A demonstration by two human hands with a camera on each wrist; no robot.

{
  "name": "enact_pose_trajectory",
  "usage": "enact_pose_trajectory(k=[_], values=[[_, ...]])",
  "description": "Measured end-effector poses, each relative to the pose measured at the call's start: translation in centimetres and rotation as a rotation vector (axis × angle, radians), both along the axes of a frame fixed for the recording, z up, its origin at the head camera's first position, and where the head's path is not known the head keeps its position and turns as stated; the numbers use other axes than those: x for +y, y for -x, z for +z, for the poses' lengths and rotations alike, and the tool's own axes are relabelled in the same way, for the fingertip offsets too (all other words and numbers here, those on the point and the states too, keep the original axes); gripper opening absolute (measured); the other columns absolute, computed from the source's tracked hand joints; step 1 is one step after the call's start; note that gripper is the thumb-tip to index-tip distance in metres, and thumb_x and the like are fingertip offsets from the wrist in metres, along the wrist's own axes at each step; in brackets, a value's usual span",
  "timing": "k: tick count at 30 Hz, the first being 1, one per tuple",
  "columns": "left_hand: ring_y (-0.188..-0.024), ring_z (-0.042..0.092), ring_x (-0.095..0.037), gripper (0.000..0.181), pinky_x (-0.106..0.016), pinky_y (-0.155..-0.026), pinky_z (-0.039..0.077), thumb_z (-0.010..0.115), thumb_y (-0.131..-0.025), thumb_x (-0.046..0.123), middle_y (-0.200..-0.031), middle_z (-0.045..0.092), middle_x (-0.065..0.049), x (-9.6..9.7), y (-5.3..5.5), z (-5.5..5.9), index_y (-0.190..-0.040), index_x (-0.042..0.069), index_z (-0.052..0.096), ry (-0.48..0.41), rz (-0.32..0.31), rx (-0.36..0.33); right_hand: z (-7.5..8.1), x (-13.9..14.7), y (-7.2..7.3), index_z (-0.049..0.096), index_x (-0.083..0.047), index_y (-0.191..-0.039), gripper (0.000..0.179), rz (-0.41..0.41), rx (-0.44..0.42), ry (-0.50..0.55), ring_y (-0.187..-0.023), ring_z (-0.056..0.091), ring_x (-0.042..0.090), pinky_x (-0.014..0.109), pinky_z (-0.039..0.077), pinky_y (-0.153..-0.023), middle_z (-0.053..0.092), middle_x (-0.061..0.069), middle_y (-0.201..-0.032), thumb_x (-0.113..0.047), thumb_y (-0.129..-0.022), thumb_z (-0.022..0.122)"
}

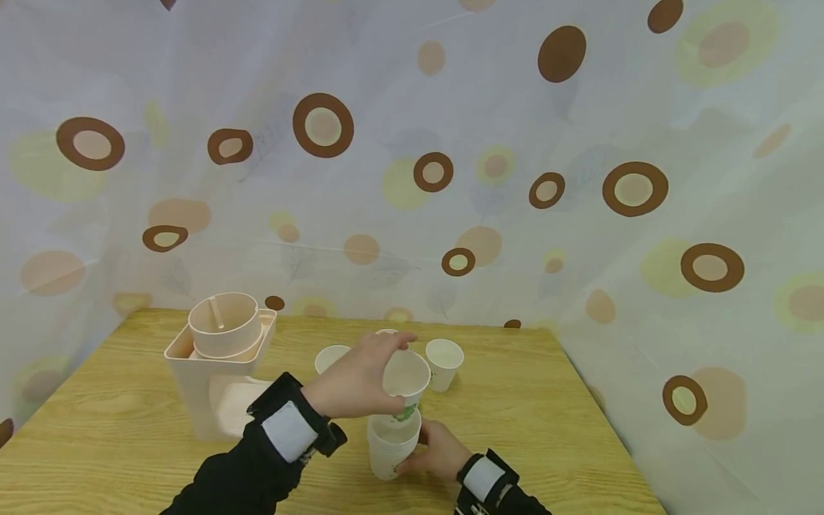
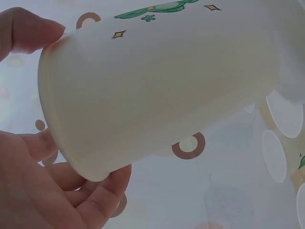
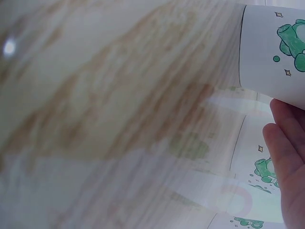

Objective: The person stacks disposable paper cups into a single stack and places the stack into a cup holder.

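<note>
My left hand [image 1: 360, 375] pinches a white paper cup [image 1: 412, 378] by its rim, thumb on one side and fingers on the other. In the left wrist view this cup [image 2: 157, 95] lies tilted and shows a green print. Its base is right over the mouth of a stack of nested paper cups [image 1: 389, 450]; I cannot tell whether it is inside. My right hand [image 1: 440, 452] grips that stack low on its right side, thumb toward the front. Through the right wrist view, the fingers [image 3: 281, 143] are beside a cup with a green cartoon print [image 3: 267, 52].
Behind the hands stand more paper cups, one at the right [image 1: 444, 361], one at the left [image 1: 330, 355], partly hidden by the left hand. A beige plastic container [image 1: 193, 386] with a round cylinder [image 1: 225, 332] stands on the wooden table [image 1: 534, 415]. A dotted curtain [image 1: 502, 129] hangs behind.
</note>
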State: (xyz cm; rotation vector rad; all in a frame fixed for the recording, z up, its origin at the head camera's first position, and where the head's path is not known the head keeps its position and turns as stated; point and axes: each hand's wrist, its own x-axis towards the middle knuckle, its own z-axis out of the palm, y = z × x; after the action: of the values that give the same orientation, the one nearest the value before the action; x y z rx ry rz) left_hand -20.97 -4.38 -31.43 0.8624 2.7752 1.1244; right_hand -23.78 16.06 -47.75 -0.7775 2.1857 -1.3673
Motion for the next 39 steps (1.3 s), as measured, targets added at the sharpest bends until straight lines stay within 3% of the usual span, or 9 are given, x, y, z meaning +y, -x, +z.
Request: enact_pose_trajectory(k=[14, 23, 30, 39], values=[[-0.119, 0.043, -0.029, 0.071, -0.040, -0.081, 0.046, 0.071, -0.070, 0.011, -0.133, 0.048, -0.015, 0.8, 0.5, -2.2, -0.136, 0.009, 0.044, 0.061, -0.030, -0.042, 0.4, -0.2, -0.3, 0.053, 0.002, -0.124, 0.054, 0.005, 0.006, 0.008, -0.112, 0.058, 0.015, 0.023, 0.044, -0.094, 0.059, 0.019, -0.124, -0.007, -0.076, 0.076], [-0.110, 0.047, -0.025, 0.071, -0.039, -0.077, 0.049, 0.073, -0.068, 0.011, -0.131, 0.049, -0.014, 0.9, 0.0, -3.1, -0.133, 0.008, 0.046, 0.090, -0.057, -0.061, 0.6, -0.2, -0.3, 0.050, 0.001, -0.126, 0.056, -0.009, -0.018, 0.002, -0.117, 0.055, 0.029, 0.031, 0.045, -0.097, 0.057, 0.019, -0.127, -0.008, -0.077, 0.075], [-0.107, 0.047, -0.023, 0.071, -0.038, -0.075, 0.049, 0.072, -0.067, 0.010, -0.127, 0.050, -0.013, 0.8, 0.1, -3.0, -0.134, 0.009, 0.046, 0.104, -0.075, -0.071, 0.0, 0.0, 0.1, 0.052, -0.002, -0.125, 0.057, -0.020, -0.015, -0.022, -0.117, 0.055, 0.029, 0.038, 0.045, -0.098, 0.057, 0.017, -0.128, -0.013, -0.076, 0.077], [-0.111, 0.048, -0.026, 0.068, -0.040, -0.078, 0.049, 0.073, -0.068, 0.009, -0.128, 0.052, -0.013, 0.7, 0.3, -4.0, -0.131, 0.008, 0.048, 0.122, -0.097, -0.077, 0.2, -0.1, -0.1, 0.051, 0.000, -0.126, 0.057, -0.019, -0.003, -0.015, -0.118, 0.054, 0.031, 0.040, 0.045, -0.098, 0.056, 0.018, -0.128, -0.009, -0.076, 0.076]])
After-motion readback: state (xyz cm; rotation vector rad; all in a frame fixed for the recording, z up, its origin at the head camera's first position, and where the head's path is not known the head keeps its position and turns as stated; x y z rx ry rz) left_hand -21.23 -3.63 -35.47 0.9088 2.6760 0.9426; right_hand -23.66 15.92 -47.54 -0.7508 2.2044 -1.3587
